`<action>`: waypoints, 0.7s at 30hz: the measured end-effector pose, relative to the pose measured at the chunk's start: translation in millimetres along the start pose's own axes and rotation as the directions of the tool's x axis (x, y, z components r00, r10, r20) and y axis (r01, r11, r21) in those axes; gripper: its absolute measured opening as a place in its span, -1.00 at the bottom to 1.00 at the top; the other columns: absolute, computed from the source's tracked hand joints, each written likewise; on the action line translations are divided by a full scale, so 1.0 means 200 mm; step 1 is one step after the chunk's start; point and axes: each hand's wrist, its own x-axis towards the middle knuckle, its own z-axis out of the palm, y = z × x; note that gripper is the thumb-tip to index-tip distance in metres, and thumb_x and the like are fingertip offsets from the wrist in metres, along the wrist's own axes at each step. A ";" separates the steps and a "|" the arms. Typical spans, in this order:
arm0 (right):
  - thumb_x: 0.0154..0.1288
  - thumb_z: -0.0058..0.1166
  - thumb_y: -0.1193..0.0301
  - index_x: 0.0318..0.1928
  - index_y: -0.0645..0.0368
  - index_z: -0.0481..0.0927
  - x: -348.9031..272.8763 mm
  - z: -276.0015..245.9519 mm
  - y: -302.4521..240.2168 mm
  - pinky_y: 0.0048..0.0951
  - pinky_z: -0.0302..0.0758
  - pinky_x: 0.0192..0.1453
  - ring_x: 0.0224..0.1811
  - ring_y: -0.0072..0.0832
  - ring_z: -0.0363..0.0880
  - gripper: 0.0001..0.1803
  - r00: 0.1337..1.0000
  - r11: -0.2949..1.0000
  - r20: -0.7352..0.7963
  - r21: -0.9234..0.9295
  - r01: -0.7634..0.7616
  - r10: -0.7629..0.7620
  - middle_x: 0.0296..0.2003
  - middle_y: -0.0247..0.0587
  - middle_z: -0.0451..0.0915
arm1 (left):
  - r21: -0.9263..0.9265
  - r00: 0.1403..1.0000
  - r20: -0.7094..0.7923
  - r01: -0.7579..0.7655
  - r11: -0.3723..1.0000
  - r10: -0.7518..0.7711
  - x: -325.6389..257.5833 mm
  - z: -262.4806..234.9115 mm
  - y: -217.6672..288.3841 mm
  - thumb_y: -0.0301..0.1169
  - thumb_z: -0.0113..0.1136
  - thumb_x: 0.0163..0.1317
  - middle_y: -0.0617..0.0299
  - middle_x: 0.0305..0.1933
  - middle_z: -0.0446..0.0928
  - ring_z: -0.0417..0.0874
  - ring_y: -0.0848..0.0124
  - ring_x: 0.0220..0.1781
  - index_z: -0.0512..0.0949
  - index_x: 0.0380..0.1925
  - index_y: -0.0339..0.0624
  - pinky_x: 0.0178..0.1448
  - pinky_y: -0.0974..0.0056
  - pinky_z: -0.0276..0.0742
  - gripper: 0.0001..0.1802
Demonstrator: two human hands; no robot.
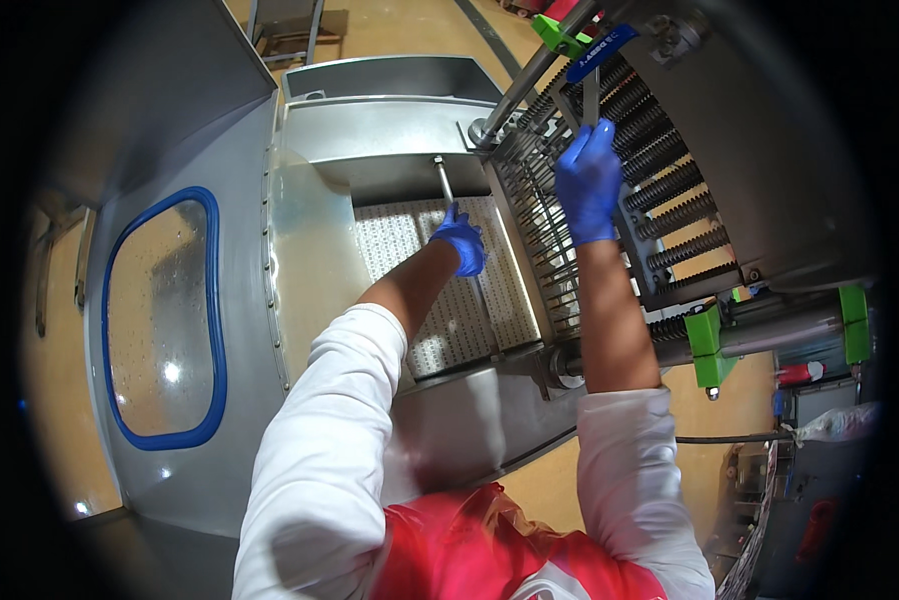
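"What's the rod point(446, 184) like?"

"Slim, straight, silvery, slightly slanted; its near end is at the left hand point(459, 243), its far end capped by a small knob point(439, 160)."

"And the bar point(590, 102)?"

"Flat, grey metal, running up from the right hand point(589, 183) to a long blue piece point(602, 54) set aslant; whether they're joined, I can't tell."

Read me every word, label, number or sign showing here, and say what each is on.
Blue elongated piece above the right hand: pale lettering, tilted; wording not copied here.
Red garment: pale mark cut off by the lower edge, unreadable.
I can make out no other lettering.
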 end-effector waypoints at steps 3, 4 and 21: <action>0.38 -0.05 0.39 -0.19 0.32 0.59 -0.10 0.15 0.18 -0.07 0.63 -0.28 -0.31 0.10 0.70 -0.76 0.976 0.965 0.214 -0.262 0.028 0.030 -0.37 0.24 0.66 | 0.009 1.000 -0.006 -0.027 1.000 0.027 -0.01 -0.05 0.03 -0.02 -0.29 0.52 0.16 0.65 0.10 -0.05 -0.16 0.67 0.49 0.36 0.00 0.64 -0.37 -0.43 -0.41; 0.36 -0.03 0.35 -0.20 0.32 0.59 -0.08 0.14 0.18 -0.04 0.65 -0.18 -0.21 0.10 0.72 -0.74 0.932 0.964 0.354 -0.264 0.024 0.074 -0.30 0.26 0.67 | 0.014 1.000 0.005 -0.029 0.999 0.029 -0.03 -0.06 0.03 -0.02 -0.29 0.52 0.16 0.65 0.10 -0.04 -0.15 0.67 0.49 0.36 0.01 0.64 -0.37 -0.42 -0.41; 0.41 0.01 0.43 0.20 0.26 0.53 -0.12 0.15 0.11 0.00 0.57 -0.33 -0.35 0.10 0.69 -0.61 0.966 0.988 0.217 -0.029 0.149 -0.139 -0.39 0.23 0.65 | 0.029 0.999 -0.039 -0.015 0.999 0.016 0.07 0.07 -0.01 -0.11 -0.04 0.38 0.15 0.63 0.15 0.04 -0.15 0.64 0.51 0.34 0.01 0.61 -0.43 -0.38 -0.43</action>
